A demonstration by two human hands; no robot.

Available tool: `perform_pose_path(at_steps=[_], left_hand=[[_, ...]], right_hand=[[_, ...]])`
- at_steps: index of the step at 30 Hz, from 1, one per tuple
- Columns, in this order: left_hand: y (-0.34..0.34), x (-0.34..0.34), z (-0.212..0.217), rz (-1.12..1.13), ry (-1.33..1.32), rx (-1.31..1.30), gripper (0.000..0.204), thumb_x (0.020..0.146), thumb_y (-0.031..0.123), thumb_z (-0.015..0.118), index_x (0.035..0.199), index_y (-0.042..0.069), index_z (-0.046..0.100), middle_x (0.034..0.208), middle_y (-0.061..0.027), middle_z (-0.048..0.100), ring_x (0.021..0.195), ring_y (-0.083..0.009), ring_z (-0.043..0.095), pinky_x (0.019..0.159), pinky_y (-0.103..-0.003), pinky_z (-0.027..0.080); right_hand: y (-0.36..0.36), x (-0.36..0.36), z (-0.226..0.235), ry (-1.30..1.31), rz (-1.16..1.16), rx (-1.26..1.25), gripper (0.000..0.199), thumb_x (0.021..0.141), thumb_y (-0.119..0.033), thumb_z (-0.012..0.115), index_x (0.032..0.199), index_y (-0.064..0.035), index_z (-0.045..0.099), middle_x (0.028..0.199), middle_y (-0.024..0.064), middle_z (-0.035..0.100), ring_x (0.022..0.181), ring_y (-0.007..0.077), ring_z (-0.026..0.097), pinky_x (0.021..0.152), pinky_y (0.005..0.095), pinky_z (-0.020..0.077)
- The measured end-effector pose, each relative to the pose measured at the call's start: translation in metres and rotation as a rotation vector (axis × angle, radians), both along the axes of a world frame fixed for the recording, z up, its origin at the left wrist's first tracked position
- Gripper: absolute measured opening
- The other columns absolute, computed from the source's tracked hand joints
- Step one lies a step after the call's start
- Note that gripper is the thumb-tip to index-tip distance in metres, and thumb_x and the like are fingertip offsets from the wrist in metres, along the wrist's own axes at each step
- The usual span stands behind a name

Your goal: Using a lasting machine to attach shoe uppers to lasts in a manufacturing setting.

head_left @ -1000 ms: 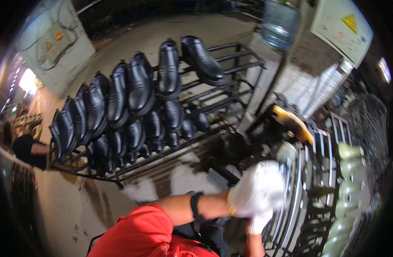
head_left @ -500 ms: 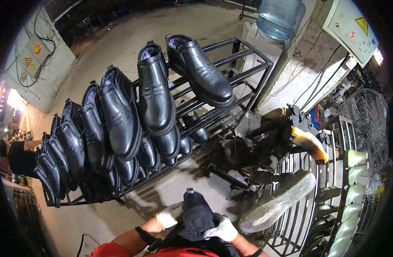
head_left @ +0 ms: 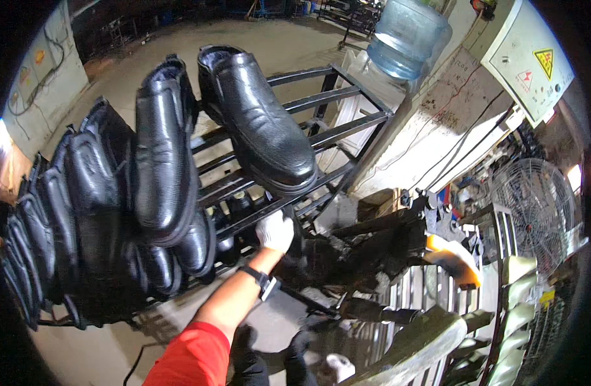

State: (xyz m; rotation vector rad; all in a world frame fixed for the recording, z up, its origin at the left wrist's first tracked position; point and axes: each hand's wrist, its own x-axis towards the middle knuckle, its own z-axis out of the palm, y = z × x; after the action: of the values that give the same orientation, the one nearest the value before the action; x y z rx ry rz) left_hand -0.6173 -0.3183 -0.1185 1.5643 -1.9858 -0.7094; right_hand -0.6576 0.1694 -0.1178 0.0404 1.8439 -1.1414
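Observation:
My left hand [head_left: 275, 232], in a white glove, reaches forward to the lower level of the black metal rack [head_left: 352, 130]. Its fingers are curled against a dark shoe [head_left: 297, 239], which is partly hidden by the hand and lies in shadow. Low in the picture is my right hand [head_left: 339, 367], also gloved in white, beside my legs and close to a worn, sole-shaped plate [head_left: 418, 350]; its fingers are too unclear to read. Above my left hand, a black leather shoe [head_left: 260, 125] rests on the rack's top bars, with another shoe [head_left: 165, 157] to its left.
Several more black shoes [head_left: 51, 219] line the rack leftward. Dark machinery [head_left: 366, 257] stands right of my left hand, with a yellow-white curved piece [head_left: 454, 260] on it. Farther right are pale shoe lasts [head_left: 517, 299] and a caged fan [head_left: 530, 206]. A blue water bottle [head_left: 408, 38] stands behind.
My left hand has moved from in front of my body, where both hands held a dark shoe, forward to the rack. My right hand has dropped lower. The view has shifted right.

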Motion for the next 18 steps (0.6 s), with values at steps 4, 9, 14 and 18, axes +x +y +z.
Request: perform_pose_path(at_steps=[4,9,14,18], left_hand=[[-0.045,-0.019,-0.035,0.051,-0.007,-0.513,0.028,0.088,0.029,0.068,0.105,0.007,0.072,0.106,-0.0206,0.071,0.107,-0.0410,0.065,0.091,-0.053,0.053],[0.008,-0.015,-0.018,0.338,0.248,-0.165,0.060,0.086,0.033,0.075,0.134,0.003,0.057,0.120,-0.0251,0.067,0.115,-0.0462,0.064,0.100,-0.054,0.051],[-0.059,0.027,-0.039,0.624,-0.078,0.023,0.113,0.076,0.058,0.082,0.154,-0.008,0.034,0.144,-0.0371,0.052,0.132,-0.0506,0.055,0.113,-0.053,0.045],[-0.062,0.032,-0.035,0.679,-0.046,0.026,0.097,0.072,0.051,0.087,0.140,-0.005,0.046,0.133,-0.0349,0.059,0.123,-0.0484,0.061,0.107,-0.054,0.049]], right_hand=[[-0.026,-0.045,0.067,0.110,-0.025,-0.096,0.041,0.086,-0.016,0.076,0.122,0.0025,0.070,0.105,0.0142,0.073,0.096,0.0267,0.071,0.091,0.0398,0.0577],[-0.029,-0.065,0.144,0.225,-0.168,-0.197,0.044,0.090,-0.018,0.074,0.127,0.0028,0.067,0.114,0.0148,0.070,0.103,0.0261,0.069,0.096,0.0399,0.0556],[-0.047,-0.053,0.182,0.261,-0.231,-0.332,0.046,0.094,-0.021,0.071,0.133,0.0030,0.064,0.122,0.0155,0.068,0.109,0.0256,0.066,0.100,0.0400,0.0534],[-0.043,-0.059,0.220,0.403,-0.248,-0.382,0.048,0.098,-0.024,0.069,0.137,0.0032,0.062,0.129,0.0159,0.066,0.115,0.0252,0.064,0.103,0.0401,0.0517]])
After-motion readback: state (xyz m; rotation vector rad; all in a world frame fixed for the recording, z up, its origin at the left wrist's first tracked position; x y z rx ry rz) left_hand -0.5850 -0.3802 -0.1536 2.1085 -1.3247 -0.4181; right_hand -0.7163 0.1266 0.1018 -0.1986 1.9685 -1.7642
